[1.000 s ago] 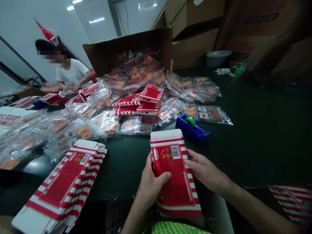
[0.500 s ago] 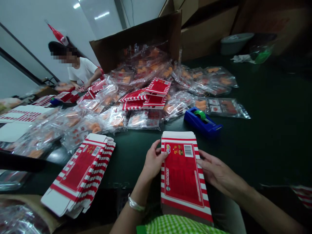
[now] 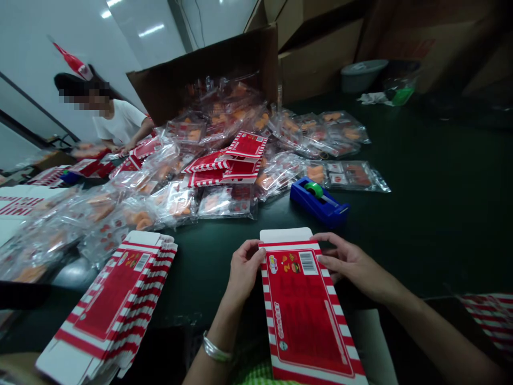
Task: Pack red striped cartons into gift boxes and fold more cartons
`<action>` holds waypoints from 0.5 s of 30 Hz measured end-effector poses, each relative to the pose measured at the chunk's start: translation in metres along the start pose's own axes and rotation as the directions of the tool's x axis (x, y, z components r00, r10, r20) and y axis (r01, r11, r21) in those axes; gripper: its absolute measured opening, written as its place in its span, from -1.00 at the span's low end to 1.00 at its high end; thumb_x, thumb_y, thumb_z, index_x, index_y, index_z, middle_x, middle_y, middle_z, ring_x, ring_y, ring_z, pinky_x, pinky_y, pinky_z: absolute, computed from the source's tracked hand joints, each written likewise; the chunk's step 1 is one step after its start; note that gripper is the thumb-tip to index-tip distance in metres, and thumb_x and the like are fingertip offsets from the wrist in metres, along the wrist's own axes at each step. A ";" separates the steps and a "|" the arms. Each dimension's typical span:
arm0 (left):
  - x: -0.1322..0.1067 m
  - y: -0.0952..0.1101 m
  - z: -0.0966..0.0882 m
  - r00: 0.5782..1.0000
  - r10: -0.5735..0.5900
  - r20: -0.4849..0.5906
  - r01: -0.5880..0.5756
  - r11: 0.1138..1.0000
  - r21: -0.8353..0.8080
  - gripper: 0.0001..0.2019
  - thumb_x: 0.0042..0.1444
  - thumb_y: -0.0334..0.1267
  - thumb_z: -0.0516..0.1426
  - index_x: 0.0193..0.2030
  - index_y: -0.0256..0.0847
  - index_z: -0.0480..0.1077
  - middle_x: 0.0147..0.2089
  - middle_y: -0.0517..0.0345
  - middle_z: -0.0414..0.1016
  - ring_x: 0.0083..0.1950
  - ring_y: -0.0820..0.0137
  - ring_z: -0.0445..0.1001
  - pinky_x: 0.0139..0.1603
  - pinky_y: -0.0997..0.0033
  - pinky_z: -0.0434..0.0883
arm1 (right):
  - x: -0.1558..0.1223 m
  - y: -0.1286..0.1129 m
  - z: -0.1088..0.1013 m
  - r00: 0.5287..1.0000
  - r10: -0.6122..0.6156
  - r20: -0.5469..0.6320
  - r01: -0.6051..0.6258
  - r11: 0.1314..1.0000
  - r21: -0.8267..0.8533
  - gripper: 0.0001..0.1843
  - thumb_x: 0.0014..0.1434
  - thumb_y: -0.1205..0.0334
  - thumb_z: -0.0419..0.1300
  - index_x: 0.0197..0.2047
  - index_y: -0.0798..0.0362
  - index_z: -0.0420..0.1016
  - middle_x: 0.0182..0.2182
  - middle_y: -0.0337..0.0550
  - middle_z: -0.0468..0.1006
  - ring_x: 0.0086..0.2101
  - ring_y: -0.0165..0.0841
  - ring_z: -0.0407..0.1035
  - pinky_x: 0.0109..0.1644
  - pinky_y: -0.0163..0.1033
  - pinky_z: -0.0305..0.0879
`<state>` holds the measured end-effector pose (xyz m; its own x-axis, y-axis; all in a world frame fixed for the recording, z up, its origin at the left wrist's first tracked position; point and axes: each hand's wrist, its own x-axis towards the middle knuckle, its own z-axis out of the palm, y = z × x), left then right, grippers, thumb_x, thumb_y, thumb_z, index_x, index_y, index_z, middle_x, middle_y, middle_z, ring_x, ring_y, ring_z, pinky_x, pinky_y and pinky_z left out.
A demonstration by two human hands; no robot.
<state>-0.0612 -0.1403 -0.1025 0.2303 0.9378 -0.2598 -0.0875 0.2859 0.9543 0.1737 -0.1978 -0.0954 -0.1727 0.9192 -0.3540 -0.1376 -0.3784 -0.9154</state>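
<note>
A red and white striped cardboard box (image 3: 306,315) with a barcode lies face up before me, its pale top flap (image 3: 285,234) sticking out at the far end. My left hand (image 3: 245,270) pinches its upper left edge, thumb on the printed face and fingers behind. At the upper right corner, my right hand (image 3: 350,266) grips the box, thumb on the front and index finger along the top edge. To the left sits a stack of flat matching boxes (image 3: 116,305). A blue tape dispenser (image 3: 319,202) with green tape stands just beyond my right hand.
Clear plastic packets (image 3: 228,200) with orange pieces heap across the table, spilling from a large carton (image 3: 204,69). Several striped boxes (image 3: 244,149) rest on the heap. Another person (image 3: 120,122) works at the far left. A grey tub (image 3: 363,75) stands at the back right.
My right hand has slid up from the box's side to its upper right corner. The box sits a little lower in view. The scene has shifted left as the camera turned.
</note>
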 end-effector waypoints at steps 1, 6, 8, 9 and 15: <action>0.003 -0.002 0.001 1.000 0.006 -0.007 -0.006 1.000 0.028 -0.77 -0.02 -0.13 0.24 -0.31 -0.26 0.41 -0.36 0.21 0.52 -0.36 0.45 0.47 -0.32 0.51 0.39 | 0.001 -0.001 0.000 0.999 -0.013 -0.038 0.012 0.999 -0.039 -0.42 0.02 -0.10 0.31 0.01 0.00 0.30 -0.28 -0.11 0.58 -0.42 -0.29 0.49 -0.47 -0.29 0.40; 0.012 -0.009 0.007 1.000 0.001 0.012 -0.001 0.998 0.063 -0.82 -0.03 -0.18 0.20 -0.43 -0.28 0.42 -0.47 0.25 0.44 -0.44 0.49 0.38 -0.38 0.53 0.32 | 0.007 0.000 -0.001 0.948 -0.143 -0.283 0.079 0.971 -0.228 -0.65 0.01 -0.09 0.27 -0.35 0.05 0.44 -0.38 -0.15 0.55 -0.41 -0.30 0.43 -0.39 -0.26 0.38; 0.015 -0.011 0.011 1.000 -0.002 0.005 0.002 0.999 0.037 -0.83 -0.06 -0.20 0.20 -0.45 -0.27 0.38 -0.47 0.26 0.42 -0.45 0.50 0.36 -0.38 0.53 0.32 | 0.011 0.003 -0.002 0.910 -0.225 -0.348 0.118 0.946 -0.303 -0.68 -0.01 -0.06 0.25 -0.44 0.06 0.43 -0.30 -0.11 0.55 -0.33 -0.24 0.44 -0.31 -0.22 0.41; 0.016 -0.011 0.014 1.000 -0.002 -0.007 0.002 1.000 0.026 -0.84 -0.07 -0.21 0.20 -0.46 -0.26 0.35 -0.48 0.28 0.40 -0.46 0.52 0.35 -0.39 0.53 0.31 | 0.012 0.004 -0.003 0.894 -0.257 -0.368 0.129 0.932 -0.339 -0.69 -0.03 -0.04 0.25 -0.47 0.06 0.42 -0.28 -0.10 0.54 -0.33 -0.23 0.44 -0.32 -0.21 0.40; 0.023 -0.004 0.020 1.000 0.001 0.004 -0.001 1.000 0.030 -0.78 -0.19 -0.32 0.16 -0.31 -0.19 0.34 -0.45 0.33 0.35 -0.46 0.52 0.33 -0.43 0.56 0.29 | 0.017 -0.003 -0.008 0.919 -0.239 -0.314 0.111 0.920 -0.376 -0.75 -0.03 0.02 0.24 -0.42 0.03 0.38 -0.41 -0.16 0.49 -0.40 -0.28 0.41 -0.36 -0.22 0.37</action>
<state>-0.0361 -0.1236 -0.1094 0.2343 0.9372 -0.2584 -0.0590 0.2790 0.9585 0.1786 -0.1801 -0.1005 0.1804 0.9694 -0.1663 0.2204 -0.2046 -0.9537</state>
